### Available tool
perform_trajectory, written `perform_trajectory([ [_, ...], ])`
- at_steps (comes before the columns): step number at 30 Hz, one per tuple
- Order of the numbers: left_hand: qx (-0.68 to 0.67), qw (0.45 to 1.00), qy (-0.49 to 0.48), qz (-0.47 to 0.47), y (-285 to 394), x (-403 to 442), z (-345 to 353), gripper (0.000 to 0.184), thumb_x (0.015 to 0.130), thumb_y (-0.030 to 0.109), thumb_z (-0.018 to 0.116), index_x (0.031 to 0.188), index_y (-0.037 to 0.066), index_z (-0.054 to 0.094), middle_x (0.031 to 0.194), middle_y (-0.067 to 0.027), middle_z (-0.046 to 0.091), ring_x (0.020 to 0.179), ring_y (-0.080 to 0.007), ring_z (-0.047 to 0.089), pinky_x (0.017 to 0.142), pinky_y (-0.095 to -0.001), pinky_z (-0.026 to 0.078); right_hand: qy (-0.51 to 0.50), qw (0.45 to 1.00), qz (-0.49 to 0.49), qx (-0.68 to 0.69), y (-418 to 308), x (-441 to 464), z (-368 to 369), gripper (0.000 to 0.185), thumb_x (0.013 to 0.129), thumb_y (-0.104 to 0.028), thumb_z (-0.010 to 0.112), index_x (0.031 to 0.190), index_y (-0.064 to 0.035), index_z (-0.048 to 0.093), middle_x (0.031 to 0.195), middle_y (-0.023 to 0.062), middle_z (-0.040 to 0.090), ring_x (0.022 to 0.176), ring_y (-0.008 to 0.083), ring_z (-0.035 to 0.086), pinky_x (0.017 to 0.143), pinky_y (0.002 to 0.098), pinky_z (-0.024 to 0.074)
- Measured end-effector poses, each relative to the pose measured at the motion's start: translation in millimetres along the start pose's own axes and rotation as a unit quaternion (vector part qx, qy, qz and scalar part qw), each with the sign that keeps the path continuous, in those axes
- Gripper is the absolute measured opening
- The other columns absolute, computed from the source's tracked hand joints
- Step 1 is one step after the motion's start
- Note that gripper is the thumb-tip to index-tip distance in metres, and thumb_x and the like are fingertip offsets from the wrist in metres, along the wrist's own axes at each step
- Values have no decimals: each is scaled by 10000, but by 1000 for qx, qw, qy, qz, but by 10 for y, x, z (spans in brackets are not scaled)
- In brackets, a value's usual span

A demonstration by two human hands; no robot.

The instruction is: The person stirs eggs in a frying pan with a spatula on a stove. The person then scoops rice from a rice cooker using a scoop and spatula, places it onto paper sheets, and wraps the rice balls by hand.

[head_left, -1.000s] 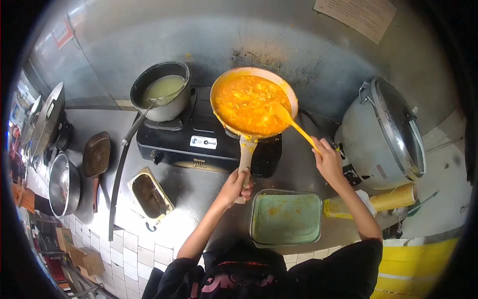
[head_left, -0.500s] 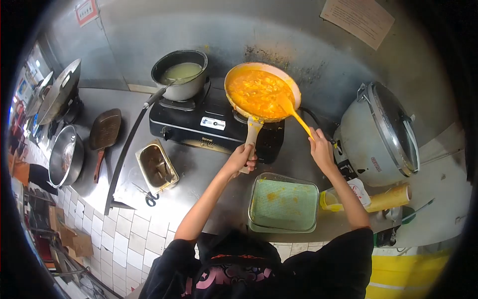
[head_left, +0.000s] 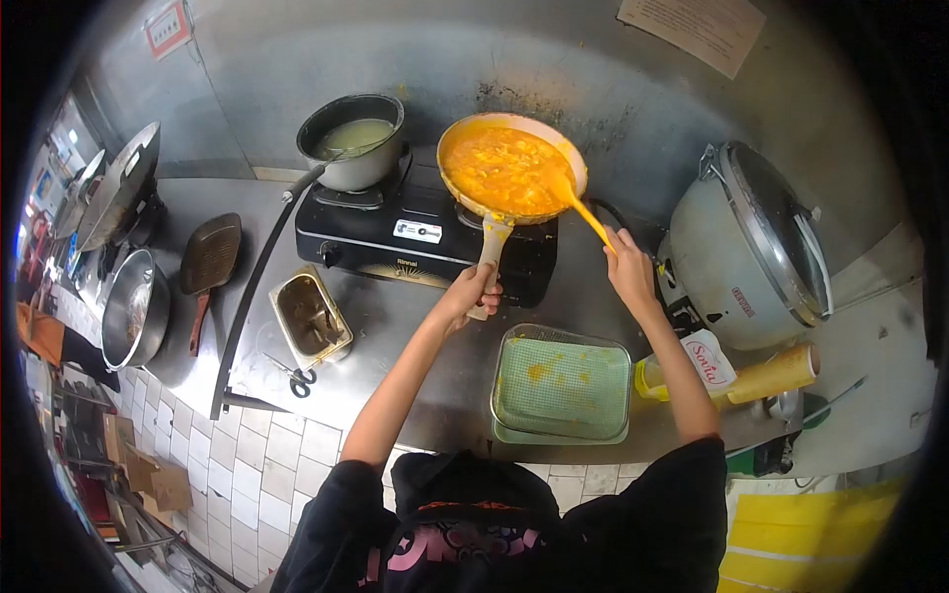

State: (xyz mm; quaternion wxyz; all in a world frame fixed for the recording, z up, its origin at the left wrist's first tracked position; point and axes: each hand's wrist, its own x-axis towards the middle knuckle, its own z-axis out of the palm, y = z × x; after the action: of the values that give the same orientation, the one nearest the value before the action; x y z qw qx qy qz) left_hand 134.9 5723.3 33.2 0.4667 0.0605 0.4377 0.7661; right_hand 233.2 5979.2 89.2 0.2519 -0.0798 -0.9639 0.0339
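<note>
My left hand [head_left: 471, 298] is wrapped round the pale handle [head_left: 492, 249] of a frying pan [head_left: 578, 168]. The pan is on the right burner of a black gas stove [head_left: 371, 259], slightly tilted, and holds a thick orange-yellow mixture [head_left: 499, 163]. My right hand [head_left: 630, 269] grips the yellow spatula [head_left: 587, 214], whose head lies in the mixture at the pan's right side. On the left burner stands a dark-rimmed pot [head_left: 368, 173] of pale greenish liquid, with a utensil resting in it.
A green mesh-lined tray [head_left: 561, 385] sits near the front edge. Left are a metal container [head_left: 314, 318], scissors [head_left: 297, 377], a grill pan [head_left: 211, 254] and a steel bowl [head_left: 135, 309]. Right stand a large lidded cooker [head_left: 736, 257] and a yellow roll [head_left: 776, 376]. A co-worker's orange-and-black clothing [head_left: 42, 336] shows far left.
The camera view has shifted, so the counter items sit elsewhere in the frame. The spatula's head has moved slightly within the mixture. Both hands keep their grips.
</note>
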Motion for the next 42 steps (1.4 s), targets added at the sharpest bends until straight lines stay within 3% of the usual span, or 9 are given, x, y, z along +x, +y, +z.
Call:
perform_trajectory([
  [9, 43, 998, 26, 46, -338, 342, -646, 526, 907, 441, 336, 1130, -14, 475, 937, -136, 599, 766, -231, 612, 701, -309, 496, 146, 976, -41, 157, 59, -161, 250, 321, 803, -98, 579, 1119, -55, 539, 744, 104, 546, 514, 266, 556, 467, 334, 439],
  [11, 376, 912, 119, 115, -973, 969, -1549, 642, 869, 536, 347, 1119, -32, 511, 1015, -236, 583, 852, -332, 605, 798, -418, 476, 0, 840, 296, 455, -184, -306, 45, 301, 830, -138, 589, 1110, -36, 553, 602, 9, 491, 402, 112, 465, 378, 247, 341],
  [15, 598, 783, 157, 66, -1064, 657, -899, 612, 871, 521, 350, 998, -30, 584, 970, -253, 585, 871, -368, 593, 808, -426, 470, -10, 744, 307, 593, -431, -893, -321, 267, 862, -173, 562, 1093, -38, 560, 586, -54, 430, 401, 14, 362, 358, 187, 247],
  [17, 776, 594, 200, 59, -894, 516, -445, 557, 890, 464, 343, 906, -17, 623, 944, -236, 599, 890, -372, 588, 791, -438, 471, -9, 750, 340, 568, -480, -1387, -344, 257, 867, -188, 556, 1072, -34, 568, 613, -48, 474, 439, 15, 395, 381, 175, 273],
  [21, 814, 475, 257, 215, -1302, 890, -854, 399, 884, 356, 398, 859, 51, 655, 868, -197, 621, 842, -355, 601, 807, -451, 449, -70, 865, 337, 365, -402, -2420, -326, 264, 839, -209, 587, 1018, -14, 584, 694, 45, 593, 542, 103, 531, 486, 232, 399],
  [26, 733, 639, 232, -19, -1039, 485, -520, 366, 870, 384, 425, 934, 84, 625, 834, -204, 620, 800, -376, 601, 723, -448, 481, -144, 932, 236, 233, -281, -2781, -420, 250, 807, -205, 597, 974, -18, 590, 783, 132, 612, 648, 272, 597, 564, 328, 455],
  [32, 611, 686, 375, 123, -1703, -772, -514, 343, 878, 341, 432, 870, 32, 580, 739, -230, 598, 699, -409, 579, 637, -457, 478, -216, 955, 89, 183, 99, -2735, -181, 207, 790, -204, 589, 888, -22, 591, 828, 168, 602, 753, 351, 570, 648, 399, 453],
  [36, 469, 680, 533, 184, -2926, -1908, -582, 284, 885, 262, 444, 782, 15, 540, 638, -228, 547, 630, -397, 547, 560, -459, 423, -300, 943, -44, 136, 473, -2708, -77, 180, 772, -145, 586, 873, 5, 584, 825, 200, 565, 814, 381, 512, 711, 428, 426],
  [42, 254, 605, 746, -114, -5709, -3665, 418, 278, 834, 249, 447, 872, -17, 521, 811, -257, 582, 791, -433, 549, 702, -486, 441, -246, 918, -203, 236, -11, -2370, -178, 204, 797, -88, 537, 928, 65, 566, 840, 216, 550, 889, 369, 494, 799, 428, 394],
])
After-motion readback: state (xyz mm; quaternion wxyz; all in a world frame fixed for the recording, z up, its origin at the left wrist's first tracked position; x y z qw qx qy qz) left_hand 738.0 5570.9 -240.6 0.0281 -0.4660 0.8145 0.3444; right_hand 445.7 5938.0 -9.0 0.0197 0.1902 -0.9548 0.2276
